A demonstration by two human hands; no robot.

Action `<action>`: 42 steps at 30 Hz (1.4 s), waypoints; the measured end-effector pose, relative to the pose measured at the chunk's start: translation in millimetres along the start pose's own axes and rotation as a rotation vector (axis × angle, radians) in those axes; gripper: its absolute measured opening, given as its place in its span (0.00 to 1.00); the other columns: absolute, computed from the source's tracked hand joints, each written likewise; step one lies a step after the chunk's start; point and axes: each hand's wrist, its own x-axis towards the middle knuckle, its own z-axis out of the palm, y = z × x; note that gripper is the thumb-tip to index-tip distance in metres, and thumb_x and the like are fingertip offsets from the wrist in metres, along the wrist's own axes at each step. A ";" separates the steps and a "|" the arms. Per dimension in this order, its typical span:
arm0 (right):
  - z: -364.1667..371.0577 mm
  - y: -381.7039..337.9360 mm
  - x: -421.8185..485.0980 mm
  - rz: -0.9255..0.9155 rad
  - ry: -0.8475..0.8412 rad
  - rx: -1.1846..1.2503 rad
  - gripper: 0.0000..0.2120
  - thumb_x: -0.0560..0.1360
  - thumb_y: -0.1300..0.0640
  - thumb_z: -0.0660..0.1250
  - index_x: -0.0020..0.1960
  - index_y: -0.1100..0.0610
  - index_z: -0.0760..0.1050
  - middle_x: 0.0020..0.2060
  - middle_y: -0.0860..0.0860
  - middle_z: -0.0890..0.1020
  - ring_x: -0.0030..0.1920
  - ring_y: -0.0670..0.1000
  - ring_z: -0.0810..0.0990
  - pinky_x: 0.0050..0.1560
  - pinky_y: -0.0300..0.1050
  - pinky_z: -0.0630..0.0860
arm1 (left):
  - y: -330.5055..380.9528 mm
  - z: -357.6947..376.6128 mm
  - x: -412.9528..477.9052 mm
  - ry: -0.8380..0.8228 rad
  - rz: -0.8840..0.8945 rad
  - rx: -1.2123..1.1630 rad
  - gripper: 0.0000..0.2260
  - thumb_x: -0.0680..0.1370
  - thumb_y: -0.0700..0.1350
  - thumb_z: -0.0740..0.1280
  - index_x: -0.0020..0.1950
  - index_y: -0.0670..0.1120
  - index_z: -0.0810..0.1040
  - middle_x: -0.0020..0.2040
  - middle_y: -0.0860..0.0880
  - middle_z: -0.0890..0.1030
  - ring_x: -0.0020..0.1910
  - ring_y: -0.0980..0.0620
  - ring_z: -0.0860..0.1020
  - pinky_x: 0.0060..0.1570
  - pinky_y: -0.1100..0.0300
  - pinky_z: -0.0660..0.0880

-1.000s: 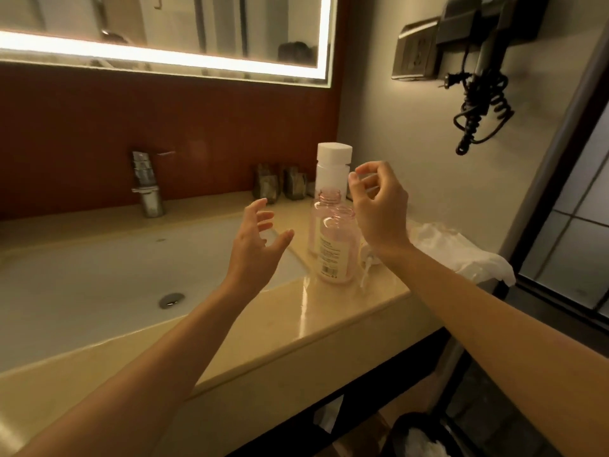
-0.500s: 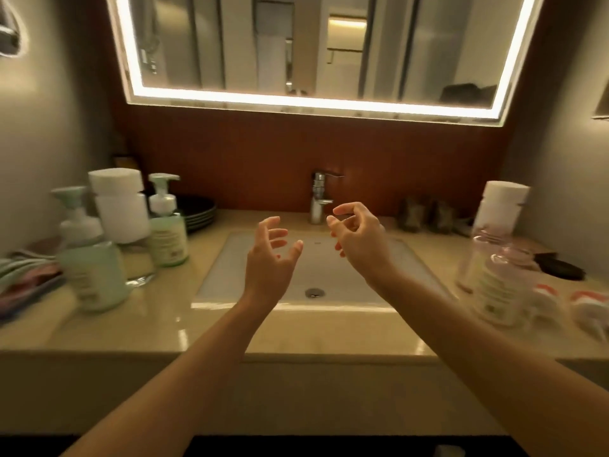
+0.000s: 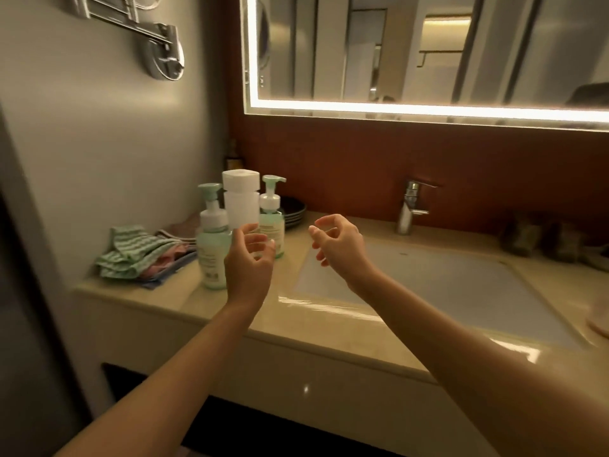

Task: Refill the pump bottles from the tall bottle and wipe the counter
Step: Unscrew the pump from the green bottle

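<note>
A: Far left of the counter (image 3: 171,293), what's there?

B: A heap of folded cloths (image 3: 138,255), green striped on top, pink and blue beneath, pushed up against the wall.

A: And just beside them?

B: The cluster. A near pump bottle (image 3: 212,239), pale green with a white collar, stands closest to the counter's front edge. Behind it the tall bottle (image 3: 240,201), white with a chunky cap on, upright. To its right a far pump bottle (image 3: 273,214), same green, spout pointing right. Dark stacked plates (image 3: 295,209) sit behind that one.

A: Hands?

B: Left hand (image 3: 248,262) is up in front of the bottles, fingers spread and loosely curled, holding nothing; it overlaps the base of the tall bottle from here, so I can't tell whether it touches.

A: Moving right?

B: Right hand (image 3: 339,247) hangs over the left edge of the sink (image 3: 445,285), fingers half-curled, thumb apart, also empty. The two hands are near each other, palms roughly facing.

A: Beyond?

B: Chrome faucet (image 3: 412,206) at the back wall, with the lit mirror (image 3: 428,51) above it.
</note>
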 end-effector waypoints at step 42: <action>109.0 -19.7 44.9 -0.197 -0.222 -0.024 0.16 0.71 0.57 0.69 0.57 0.58 0.74 0.49 0.52 0.78 0.50 0.50 0.77 0.46 0.40 0.72 | -66.6 -31.4 32.7 -0.173 -0.114 0.311 0.36 0.66 0.49 0.76 0.67 0.49 0.60 0.61 0.48 0.74 0.58 0.48 0.73 0.53 0.57 0.70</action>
